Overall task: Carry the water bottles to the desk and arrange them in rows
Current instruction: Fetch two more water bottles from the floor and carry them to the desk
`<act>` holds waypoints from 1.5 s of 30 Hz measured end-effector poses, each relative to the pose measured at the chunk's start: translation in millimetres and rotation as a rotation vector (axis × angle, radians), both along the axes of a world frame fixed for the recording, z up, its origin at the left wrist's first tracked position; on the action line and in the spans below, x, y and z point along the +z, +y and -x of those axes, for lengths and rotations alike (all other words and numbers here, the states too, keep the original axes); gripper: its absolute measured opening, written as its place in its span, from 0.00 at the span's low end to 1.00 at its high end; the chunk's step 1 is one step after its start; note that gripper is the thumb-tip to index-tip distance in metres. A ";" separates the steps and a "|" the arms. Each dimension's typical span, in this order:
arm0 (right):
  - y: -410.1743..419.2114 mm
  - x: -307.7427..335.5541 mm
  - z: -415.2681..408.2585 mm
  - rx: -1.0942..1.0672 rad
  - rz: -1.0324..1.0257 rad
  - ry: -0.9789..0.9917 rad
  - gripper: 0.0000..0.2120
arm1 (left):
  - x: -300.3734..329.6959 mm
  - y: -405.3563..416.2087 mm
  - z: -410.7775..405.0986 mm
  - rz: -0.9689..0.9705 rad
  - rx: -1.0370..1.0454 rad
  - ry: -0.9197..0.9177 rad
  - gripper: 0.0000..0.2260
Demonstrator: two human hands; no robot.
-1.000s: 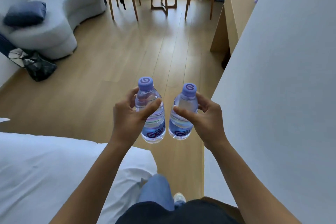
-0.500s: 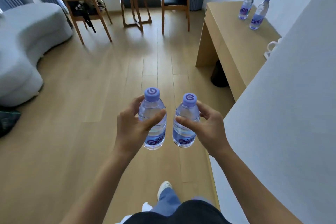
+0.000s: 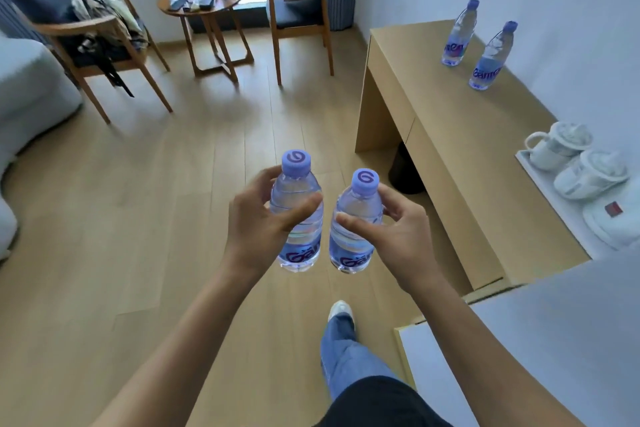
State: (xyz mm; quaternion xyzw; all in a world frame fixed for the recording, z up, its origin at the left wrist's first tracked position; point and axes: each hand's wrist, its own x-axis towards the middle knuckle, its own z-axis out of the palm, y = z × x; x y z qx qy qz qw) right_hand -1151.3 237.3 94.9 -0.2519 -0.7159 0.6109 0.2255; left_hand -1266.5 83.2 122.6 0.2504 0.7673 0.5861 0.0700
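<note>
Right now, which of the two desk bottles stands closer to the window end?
The far desk bottle, beside the wall. The near desk bottle stands closer to the white cups.

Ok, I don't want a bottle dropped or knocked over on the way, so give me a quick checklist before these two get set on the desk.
1. Left hand grip on the left bottle: ok, fingers curled round it.
2. Right hand grip on the right bottle: ok.
3. Both caps on: ok.
4. Free desk surface beside the two standing bottles: ok.
5. Cup tray clear of that spot: ok.
6. Floor path to the desk: ok.
</note>
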 end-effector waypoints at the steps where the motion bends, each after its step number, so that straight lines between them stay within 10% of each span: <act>1: 15.3 1.3 18.4 -0.015 -0.001 0.000 0.27 | 1.1 16.9 19.2 0.005 -0.005 0.001 0.19; 29: 308.4 15.6 418.2 -0.423 -0.069 0.017 0.18 | 17.0 368.2 478.0 0.049 -0.477 0.046 0.18; 45: 513.1 -10.0 523.3 -0.656 0.034 -0.013 0.19 | -21.7 609.6 595.5 0.096 -0.635 -0.036 0.17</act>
